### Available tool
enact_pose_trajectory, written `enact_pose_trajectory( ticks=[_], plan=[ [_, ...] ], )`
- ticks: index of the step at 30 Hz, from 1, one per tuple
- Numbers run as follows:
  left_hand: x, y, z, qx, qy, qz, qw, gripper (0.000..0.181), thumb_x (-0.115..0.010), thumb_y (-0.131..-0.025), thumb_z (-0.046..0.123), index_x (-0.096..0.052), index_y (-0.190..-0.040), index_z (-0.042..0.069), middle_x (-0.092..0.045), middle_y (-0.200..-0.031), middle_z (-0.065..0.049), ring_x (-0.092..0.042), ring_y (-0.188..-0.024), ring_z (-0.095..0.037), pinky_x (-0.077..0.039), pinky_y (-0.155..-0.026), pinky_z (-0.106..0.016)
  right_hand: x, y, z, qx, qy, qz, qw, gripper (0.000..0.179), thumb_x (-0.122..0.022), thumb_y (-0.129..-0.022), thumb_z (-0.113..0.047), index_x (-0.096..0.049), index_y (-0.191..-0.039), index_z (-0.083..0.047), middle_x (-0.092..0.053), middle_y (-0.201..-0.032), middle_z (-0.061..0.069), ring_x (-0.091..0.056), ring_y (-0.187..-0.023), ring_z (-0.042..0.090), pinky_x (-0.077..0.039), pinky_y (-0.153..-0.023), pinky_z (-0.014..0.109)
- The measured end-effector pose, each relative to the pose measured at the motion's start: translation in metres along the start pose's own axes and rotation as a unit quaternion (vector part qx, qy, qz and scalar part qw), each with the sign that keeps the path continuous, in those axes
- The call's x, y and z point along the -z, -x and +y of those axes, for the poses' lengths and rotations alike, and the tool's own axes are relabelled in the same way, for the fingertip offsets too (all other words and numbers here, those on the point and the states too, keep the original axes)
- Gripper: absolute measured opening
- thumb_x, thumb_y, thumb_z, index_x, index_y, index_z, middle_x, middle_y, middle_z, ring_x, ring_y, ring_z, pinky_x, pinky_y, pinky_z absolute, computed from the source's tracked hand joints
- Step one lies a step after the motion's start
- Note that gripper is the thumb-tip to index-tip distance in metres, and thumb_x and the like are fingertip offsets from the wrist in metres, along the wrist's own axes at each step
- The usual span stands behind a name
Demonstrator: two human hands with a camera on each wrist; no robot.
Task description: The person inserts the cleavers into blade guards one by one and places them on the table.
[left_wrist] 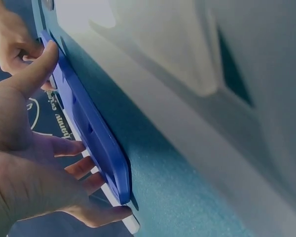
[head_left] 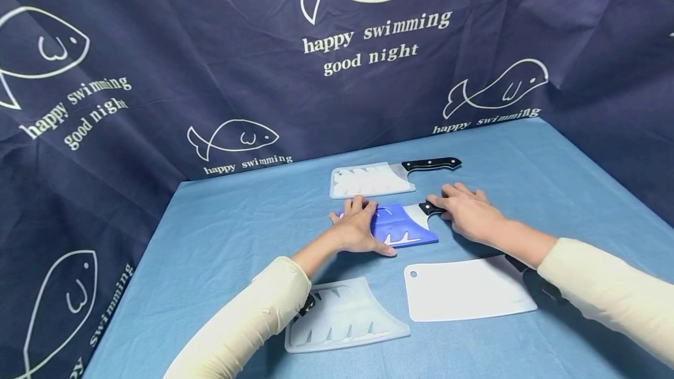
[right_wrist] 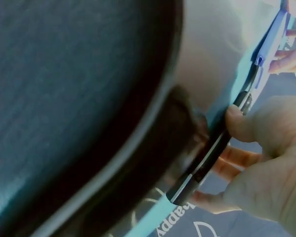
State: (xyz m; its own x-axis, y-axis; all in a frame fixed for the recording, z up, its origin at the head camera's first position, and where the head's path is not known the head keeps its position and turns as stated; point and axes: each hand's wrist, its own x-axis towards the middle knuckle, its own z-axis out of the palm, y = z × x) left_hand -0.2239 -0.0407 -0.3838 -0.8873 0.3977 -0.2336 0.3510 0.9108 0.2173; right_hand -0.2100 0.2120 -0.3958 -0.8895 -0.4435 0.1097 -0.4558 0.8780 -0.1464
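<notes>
A cleaver with a black handle (head_left: 430, 209) lies flat, most of its blade inside a blue blade sheath (head_left: 404, 228). My right hand (head_left: 470, 210) holds that handle; in the right wrist view the thumb lies on one side and fingers (right_wrist: 232, 160) on the other. My left hand (head_left: 357, 230) is spread across the blue sheath, the thumb by its near edge. From the left wrist view, the left fingers (left_wrist: 81, 168) look fairly straight and apart, touching the sheath. A strip of blade shows between sheath and handle.
Behind lies another black-handled cleaver (head_left: 432, 164) in a translucent white sheath (head_left: 371, 180). Nearer are a translucent sheath (head_left: 347, 317) below my left forearm and a pale cleaver blade (head_left: 466, 290), its dark handle partly hidden by my right sleeve. Blue cloth covers the table (head_left: 221, 233).
</notes>
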Motion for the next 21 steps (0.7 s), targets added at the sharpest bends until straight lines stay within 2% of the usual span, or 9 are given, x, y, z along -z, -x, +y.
enact_pose_trajectory(
  ticks=[8,12,16,21],
  plan=[
    [0.003,0.006,-0.002,-0.013,-0.006,0.002,0.9999,0.112,-0.079,-0.063,0.064,-0.029,-0.152,0.019,-0.022,-0.153,-0.005,-0.022,-0.137,-0.027,-0.023,-0.100,-0.063,0.009,0.006,0.003,0.005,-0.007,0.012,0.9999,0.052,-0.066,-0.085,-0.002,-0.055,-0.136,-0.008,-0.052,-0.122,0.019,-0.046,-0.113,0.035,-0.038,-0.076,0.057],
    [0.004,0.012,-0.003,-0.027,-0.006,0.008,0.9996,0.113,-0.079,-0.063,0.065,-0.027,-0.153,0.019,-0.019,-0.155,-0.005,-0.020,-0.139,-0.028,-0.021,-0.101,-0.063,0.016,0.012,0.004,0.010,-0.009,0.022,0.9997,0.052,-0.067,-0.086,-0.003,-0.055,-0.136,-0.008,-0.052,-0.125,0.020,-0.046,-0.114,0.035,-0.037,-0.079,0.059],
    [0.005,0.022,-0.007,-0.046,0.015,0.015,0.9987,0.114,-0.079,-0.063,0.065,-0.026,-0.153,0.020,-0.018,-0.156,-0.007,-0.018,-0.140,-0.029,-0.018,-0.102,-0.066,0.024,0.022,0.004,0.019,-0.007,0.035,0.9992,0.049,-0.069,-0.086,-0.007,-0.058,-0.133,-0.008,-0.052,-0.126,0.019,-0.046,-0.115,0.035,-0.036,-0.083,0.062],
    [0.005,0.043,-0.015,-0.061,0.033,0.020,0.9974,0.114,-0.080,-0.062,0.063,-0.026,-0.153,0.021,-0.018,-0.157,-0.009,-0.018,-0.140,-0.028,-0.017,-0.103,-0.066,0.034,0.039,0.007,0.033,-0.002,0.056,0.9979,0.046,-0.072,-0.084,-0.009,-0.061,-0.129,-0.008,-0.053,-0.125,0.018,-0.047,-0.115,0.035,-0.035,-0.085,0.062]
  ],
)
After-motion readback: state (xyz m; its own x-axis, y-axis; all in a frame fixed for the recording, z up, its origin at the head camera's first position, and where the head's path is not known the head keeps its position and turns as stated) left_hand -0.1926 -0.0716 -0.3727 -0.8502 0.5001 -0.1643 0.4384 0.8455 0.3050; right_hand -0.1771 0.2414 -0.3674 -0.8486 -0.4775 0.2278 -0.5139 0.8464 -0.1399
